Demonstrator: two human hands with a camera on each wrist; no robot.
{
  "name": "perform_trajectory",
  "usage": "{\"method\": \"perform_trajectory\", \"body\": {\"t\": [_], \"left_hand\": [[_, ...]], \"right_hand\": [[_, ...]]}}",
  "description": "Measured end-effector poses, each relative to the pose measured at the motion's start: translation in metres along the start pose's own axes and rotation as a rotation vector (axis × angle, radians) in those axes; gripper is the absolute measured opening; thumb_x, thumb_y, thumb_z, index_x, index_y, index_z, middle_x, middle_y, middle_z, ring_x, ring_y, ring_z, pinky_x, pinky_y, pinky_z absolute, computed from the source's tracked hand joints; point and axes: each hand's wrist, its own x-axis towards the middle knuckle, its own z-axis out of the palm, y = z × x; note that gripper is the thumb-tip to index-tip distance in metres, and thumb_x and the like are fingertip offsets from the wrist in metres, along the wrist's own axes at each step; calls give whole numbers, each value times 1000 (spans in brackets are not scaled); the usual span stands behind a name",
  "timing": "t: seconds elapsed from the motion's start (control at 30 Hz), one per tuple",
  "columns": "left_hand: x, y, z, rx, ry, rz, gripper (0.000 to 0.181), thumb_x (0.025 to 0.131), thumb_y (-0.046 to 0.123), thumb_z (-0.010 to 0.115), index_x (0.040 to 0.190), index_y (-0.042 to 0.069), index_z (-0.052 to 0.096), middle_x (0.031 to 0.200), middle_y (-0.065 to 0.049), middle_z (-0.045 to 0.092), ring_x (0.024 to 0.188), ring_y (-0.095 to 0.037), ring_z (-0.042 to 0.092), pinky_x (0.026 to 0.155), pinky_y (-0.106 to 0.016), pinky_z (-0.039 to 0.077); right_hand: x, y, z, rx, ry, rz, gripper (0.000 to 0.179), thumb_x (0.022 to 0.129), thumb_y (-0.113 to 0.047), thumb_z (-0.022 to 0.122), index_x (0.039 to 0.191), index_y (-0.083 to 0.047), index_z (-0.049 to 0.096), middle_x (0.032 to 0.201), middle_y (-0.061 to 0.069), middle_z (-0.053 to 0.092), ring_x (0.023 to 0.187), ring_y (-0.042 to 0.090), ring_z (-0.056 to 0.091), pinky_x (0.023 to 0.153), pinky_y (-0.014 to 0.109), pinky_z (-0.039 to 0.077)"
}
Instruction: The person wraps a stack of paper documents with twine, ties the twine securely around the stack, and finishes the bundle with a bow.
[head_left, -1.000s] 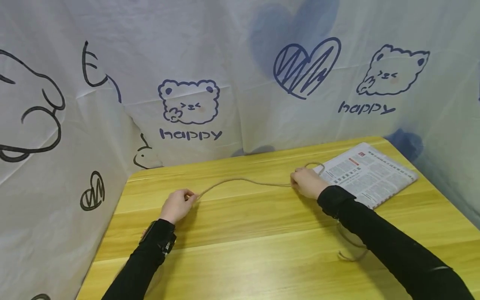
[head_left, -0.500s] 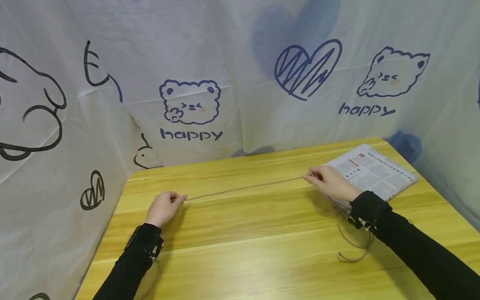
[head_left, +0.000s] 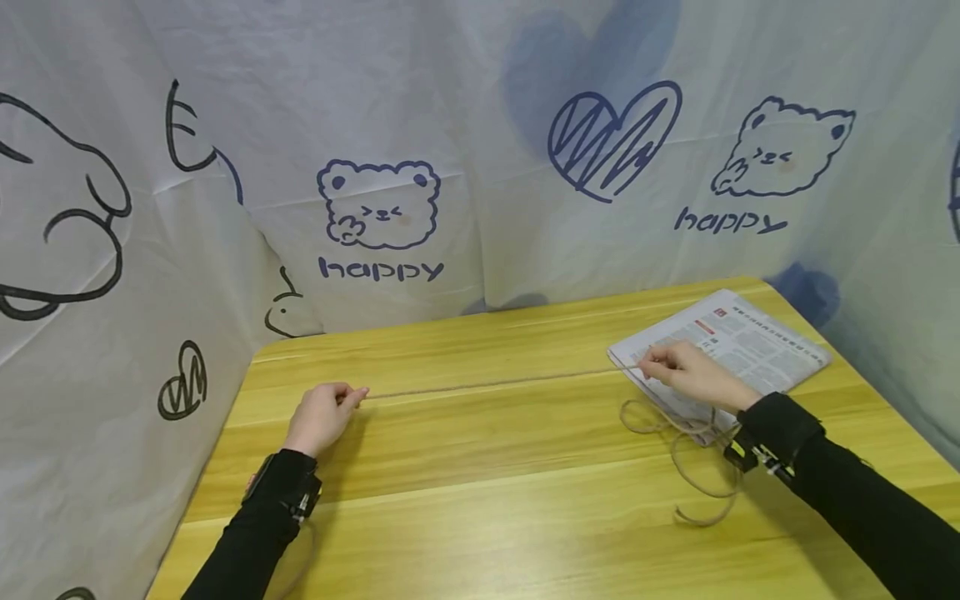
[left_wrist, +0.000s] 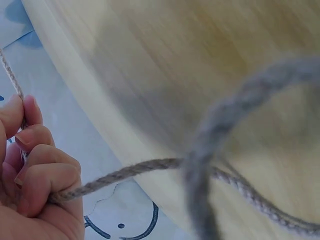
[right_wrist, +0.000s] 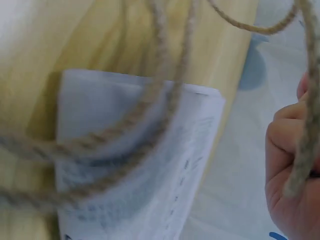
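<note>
A thin tan twisted rope (head_left: 495, 384) runs nearly straight between my two hands, above the wooden table. My left hand (head_left: 318, 421) pinches it between thumb and fingertip on the left side. In the left wrist view, more rope (left_wrist: 120, 172) passes out from under that hand's curled fingers and loops close to the camera. Over the folded newspaper (head_left: 772, 342), my right hand (head_left: 697, 379) pinches the rope's other part. Slack from it hangs in loops by the right wrist, with a loose end (head_left: 701, 523) on the table. Blurred rope strands cross the right wrist view.
The newspaper lies at the right rear of the yellow wood-grain table (head_left: 480, 500). A pale cloth (head_left: 480, 125) with drawn bears and hearts hangs behind the table and along its sides. Black bands circle both wrists.
The curved rope between my hands has been drawn taut. My right hand has moved right over the newspaper, and my left hand slightly left. Rope loops by the right wrist show more now.
</note>
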Motion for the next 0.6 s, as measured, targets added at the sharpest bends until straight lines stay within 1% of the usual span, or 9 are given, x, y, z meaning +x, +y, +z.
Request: {"method": "perform_trajectory", "body": {"t": [0.1,0.23,0.3,0.37,0.47,0.53,0.6], "left_hand": [[-1,0,-1,14,19,4,38,106,33,53,86,4,68,60,0,44,55,-17,38,57,-30,29],[-2,-1,-2,27,23,-15,38,105,33,54,85,5,69,59,0,43,55,-17,38,56,-30,29],[-3,-2,-2,38,15,-37,37,105,33,54,86,5,69,60,-1,45,55,-17,39,55,-30,29],[-4,-3,-2,52,12,-58,36,105,33,54,88,5,69,61,-2,48,55,-18,41,55,-30,29],[-4,-5,-2,71,15,-78,35,105,33,55,92,4,69,64,-3,51,55,-18,44,55,-30,30],[-3,-5,-2,80,12,-87,34,105,33,55,94,3,68,66,-5,54,56,-19,45,55,-30,31],[-2,-4,-2,88,2,-91,34,105,32,55,97,2,68,68,-6,56,58,-19,46,55,-30,32]], "right_hand": [[0,2,4,-20,-25,17,29,108,-21,50,92,-2,64,71,-1,39,61,6,28,63,30,29],[3,3,11,-53,-51,52,28,107,-21,51,94,-3,68,71,2,49,62,6,36,63,28,32],[5,2,14,-68,-76,85,28,107,-22,51,99,-3,70,77,4,58,64,8,42,63,28,35],[7,-1,18,-66,-104,102,29,107,-21,50,105,-2,70,85,6,65,69,10,47,66,29,39],[9,-6,24,-74,-125,107,27,107,-19,49,100,-2,69,82,2,61,71,11,48,68,28,39],[11,-9,27,-85,-121,83,25,106,-16,50,95,-3,69,78,0,58,70,11,48,68,27,39],[13,-10,30,-96,-112,70,24,105,-14,51,89,-5,67,72,-2,51,65,11,44,64,26,36]]}}
